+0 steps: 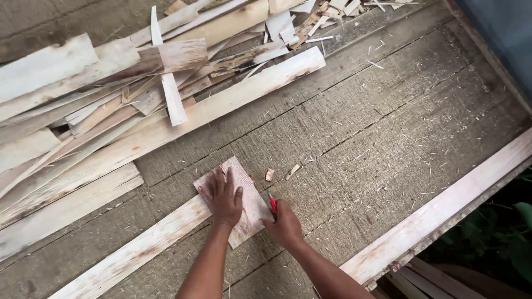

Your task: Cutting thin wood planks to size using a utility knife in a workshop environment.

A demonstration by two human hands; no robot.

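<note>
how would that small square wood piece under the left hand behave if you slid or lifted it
The square wood piece looks thin and flat, so probably light. It lies flat on a long strip, pinned by the left hand, so it likely slides once released. Its rough edges hint it may split. The right hand holds a red tool at its edge.

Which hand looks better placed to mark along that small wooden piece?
The right hand: it grips a red tool at the edge of the small wooden piece. The left hand lies flat on it.
</note>
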